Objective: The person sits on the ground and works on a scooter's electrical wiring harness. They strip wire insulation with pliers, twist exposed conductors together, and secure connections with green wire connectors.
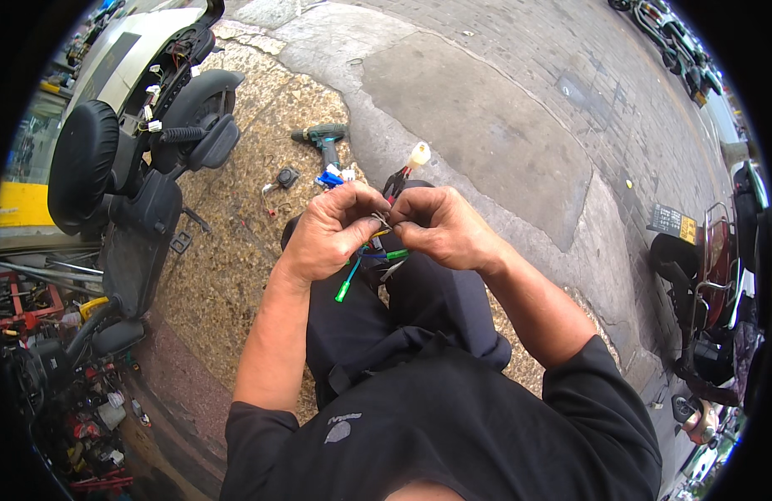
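Observation:
Above my knees, both hands meet over a bundle of thin electrical wires (378,237). My left hand (329,230) is closed, thumb and forefinger pinching wire ends. Just beside it my right hand (440,227) is closed in a pinch on the same wires. A white plug connector (419,155) on dark and red leads sticks up beyond my right hand. Below the fingers hang a blue wire with a green connector (342,291) and another green connector (397,255). Blue and white connectors (329,179) show past my left hand. The fingertips hide the exact spot they grip.
A cordless drill (323,142) lies on the pebbled ground ahead, near a small round black part (286,177). To the left stands a partly stripped scooter (144,192) with loose wiring. Tools and parts (85,417) clutter the lower left. Another scooter (703,284) is at right.

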The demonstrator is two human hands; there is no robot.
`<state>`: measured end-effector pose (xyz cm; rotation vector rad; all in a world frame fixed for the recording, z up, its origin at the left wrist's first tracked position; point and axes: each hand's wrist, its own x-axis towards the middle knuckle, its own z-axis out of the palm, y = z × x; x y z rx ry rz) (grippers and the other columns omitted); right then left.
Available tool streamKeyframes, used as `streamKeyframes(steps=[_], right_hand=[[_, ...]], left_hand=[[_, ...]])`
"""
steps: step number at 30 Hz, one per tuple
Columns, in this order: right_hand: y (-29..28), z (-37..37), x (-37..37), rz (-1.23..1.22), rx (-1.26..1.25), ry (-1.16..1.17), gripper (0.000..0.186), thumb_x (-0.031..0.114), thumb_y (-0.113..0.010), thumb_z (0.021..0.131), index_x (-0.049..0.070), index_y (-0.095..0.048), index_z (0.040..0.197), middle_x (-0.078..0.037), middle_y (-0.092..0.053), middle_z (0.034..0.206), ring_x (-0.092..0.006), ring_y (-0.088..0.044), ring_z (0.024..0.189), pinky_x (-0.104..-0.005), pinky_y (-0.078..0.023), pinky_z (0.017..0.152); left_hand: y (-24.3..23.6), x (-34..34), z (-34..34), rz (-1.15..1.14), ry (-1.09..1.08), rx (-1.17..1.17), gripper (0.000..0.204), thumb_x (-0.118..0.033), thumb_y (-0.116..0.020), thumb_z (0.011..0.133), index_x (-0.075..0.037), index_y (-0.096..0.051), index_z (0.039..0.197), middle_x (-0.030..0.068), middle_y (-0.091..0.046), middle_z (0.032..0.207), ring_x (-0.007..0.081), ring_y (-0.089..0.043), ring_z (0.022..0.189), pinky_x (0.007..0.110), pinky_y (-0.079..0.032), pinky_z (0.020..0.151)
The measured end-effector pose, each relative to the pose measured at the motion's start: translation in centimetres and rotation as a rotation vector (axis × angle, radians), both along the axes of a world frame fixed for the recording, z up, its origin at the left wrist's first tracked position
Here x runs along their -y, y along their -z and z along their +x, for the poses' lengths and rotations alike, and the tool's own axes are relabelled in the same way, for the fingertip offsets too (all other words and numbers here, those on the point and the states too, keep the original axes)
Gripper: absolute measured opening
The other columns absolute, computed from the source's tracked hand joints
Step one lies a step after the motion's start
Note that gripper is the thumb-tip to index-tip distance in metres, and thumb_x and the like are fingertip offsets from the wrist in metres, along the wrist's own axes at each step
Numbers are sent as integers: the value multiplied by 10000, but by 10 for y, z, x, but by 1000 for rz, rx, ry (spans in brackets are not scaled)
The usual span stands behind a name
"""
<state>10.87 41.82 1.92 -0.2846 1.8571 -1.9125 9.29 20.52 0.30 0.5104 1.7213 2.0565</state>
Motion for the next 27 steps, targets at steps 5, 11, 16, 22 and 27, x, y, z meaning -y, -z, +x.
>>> streamKeyframes(steps=[5,11,16,22,27], right_hand=[[1,1,1,-13,-15,28,86,3,-610,833,-24,-662,896,-8,-641,796,-61,-561,763,-259,-471,680],[5,2,2,28,-46,45,98,2,-616,822,-20,-664,904,-12,-637,794,-68,-564,772,-264,-482,700],[6,2,4,-1,-45,66,91,1,-615,819,-19,-664,894,-8,-631,796,-66,-561,776,-267,-483,703],[9,3,4,6,-61,78,101,9,-621,805,-15,-659,896,-7,-612,770,-63,-547,757,-268,-475,688],[12,4,6,48,-82,115,108,22,-625,791,-12,-657,887,-3,-596,726,-65,-535,722,-271,-467,656]], left_hand=[[-3,4,-1,-138,-34,36,66,31,-643,910,-10,-648,962,1,-659,871,64,-616,804,237,-513,730],[-7,0,4,-95,-93,100,43,-5,-661,908,-15,-646,947,-4,-646,878,55,-582,811,231,-490,740],[-7,-2,6,-133,-125,94,31,-9,-664,907,-18,-639,925,-5,-638,870,53,-567,804,225,-469,725],[-4,-8,12,-93,-211,65,42,2,-673,896,-15,-635,895,-4,-639,836,50,-561,763,220,-456,689],[-5,-12,17,-103,-306,98,43,0,-685,893,2,-645,877,12,-654,798,53,-574,716,216,-459,657]])
